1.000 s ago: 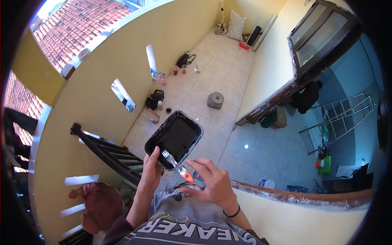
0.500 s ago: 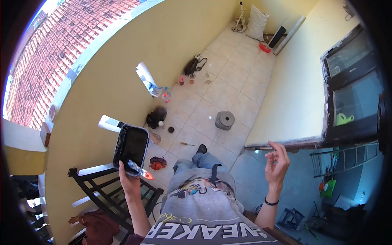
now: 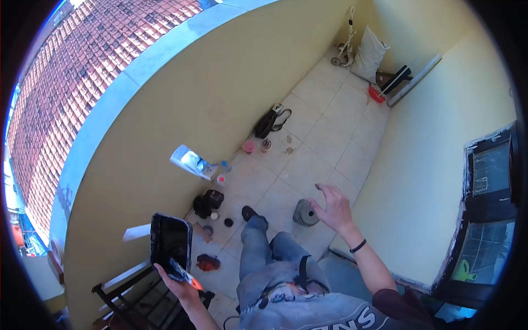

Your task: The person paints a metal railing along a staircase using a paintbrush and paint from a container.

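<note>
My left hand [image 3: 175, 285] grips the near end of a black paint tray [image 3: 190, 239], with the thumb over its rim. A paintbrush [image 3: 184, 273] with an orange handle rests across the tray's near end, bristles inward. Dark paint or residue coats the tray. My right hand [image 3: 335, 212] is held out in the air with its fingers apart and nothing in it. In view just left of that hand, on the floor, stands a grey round object [image 3: 302, 214] with a hole in its top, partly covered by the fingers.
Along the yellow wall [image 3: 165, 126] lie a black bag [image 3: 266, 124], cups, bottles and a dark bundle [image 3: 208, 203]. A stained rag [image 3: 208, 262] is on the tiles. Black metal railing [image 3: 124, 297] stands at lower left, a dark-framed window [image 3: 487, 220] at right. A white sack [image 3: 369, 55] leans at the far end.
My view has turned and moved forward along the floor. One leg has stepped ahead. My right hand has left the window ledge's edge and now appears over the floor by the grey object.
</note>
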